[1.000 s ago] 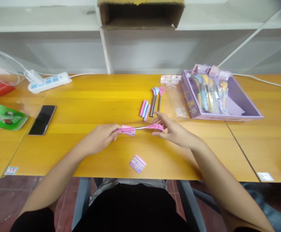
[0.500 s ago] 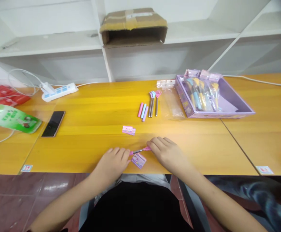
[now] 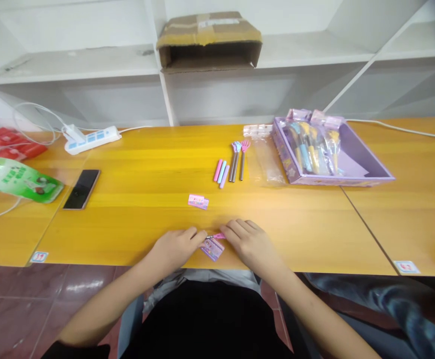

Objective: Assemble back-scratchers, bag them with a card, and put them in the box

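Note:
Between my hands, close to the table's front edge, is a small back scratcher (image 3: pixel 218 236) with a pink end and a short length of metal rod. My left hand (image 3: pixel 180 249) is closed round its rod side. The fingers of my right hand (image 3: pixel 247 243) are closed on the pink end. Just beneath lies a purple printed card (image 3: pixel 213 250). Farther forward are two overlapping small cards (image 3: pixel 198 201). Beyond them sit three handle tubes (image 3: pixel 221 173) in pink, blue and purple, beside several hand-shaped scratcher heads on metal rods (image 3: pixel 235 160).
At the right stands a purple box (image 3: pixel 374 164) of bagged brushes or scratchers, with clear plastic bags (image 3: pixel 264 159) beside it. To the left are a phone (image 3: pixel 81 189), a green bottle (image 3: pixel 23 180) and a power strip (image 3: pixel 93 140). A cardboard box (image 3: pixel 210 42) rests on the shelf.
My hands have drawn closer together, and less of the metal rod shows between them. The right hand has shifted slightly left. Both still grip the scratcher.

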### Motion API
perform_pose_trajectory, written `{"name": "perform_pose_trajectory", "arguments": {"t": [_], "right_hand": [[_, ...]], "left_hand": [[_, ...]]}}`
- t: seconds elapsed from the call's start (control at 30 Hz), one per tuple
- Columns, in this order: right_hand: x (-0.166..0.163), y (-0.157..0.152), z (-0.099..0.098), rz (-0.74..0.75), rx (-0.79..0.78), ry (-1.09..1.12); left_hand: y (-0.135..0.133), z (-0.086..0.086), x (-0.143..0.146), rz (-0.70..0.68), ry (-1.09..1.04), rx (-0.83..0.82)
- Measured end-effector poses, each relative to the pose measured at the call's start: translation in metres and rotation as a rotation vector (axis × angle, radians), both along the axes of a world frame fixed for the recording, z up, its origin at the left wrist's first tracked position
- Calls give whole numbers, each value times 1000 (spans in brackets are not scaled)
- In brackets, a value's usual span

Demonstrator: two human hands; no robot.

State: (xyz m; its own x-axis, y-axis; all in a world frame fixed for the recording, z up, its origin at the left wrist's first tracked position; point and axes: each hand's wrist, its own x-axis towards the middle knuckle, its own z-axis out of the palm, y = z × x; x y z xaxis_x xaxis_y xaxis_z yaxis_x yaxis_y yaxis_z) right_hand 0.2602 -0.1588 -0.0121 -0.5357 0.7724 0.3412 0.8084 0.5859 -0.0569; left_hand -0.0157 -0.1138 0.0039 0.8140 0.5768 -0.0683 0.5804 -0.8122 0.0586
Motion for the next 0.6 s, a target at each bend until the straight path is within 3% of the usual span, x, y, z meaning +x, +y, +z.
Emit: {"name": "perform_pose_trajectory", "arguments": {"t": [0.37,0.6], "right_hand": [[36,-11,-12,-96,-14,25],[101,-30,-14,-261,61,-4]], "left_hand": [[18,1,-13,-57,-3,54],[35,10,-54,-15,-31,152]]}}
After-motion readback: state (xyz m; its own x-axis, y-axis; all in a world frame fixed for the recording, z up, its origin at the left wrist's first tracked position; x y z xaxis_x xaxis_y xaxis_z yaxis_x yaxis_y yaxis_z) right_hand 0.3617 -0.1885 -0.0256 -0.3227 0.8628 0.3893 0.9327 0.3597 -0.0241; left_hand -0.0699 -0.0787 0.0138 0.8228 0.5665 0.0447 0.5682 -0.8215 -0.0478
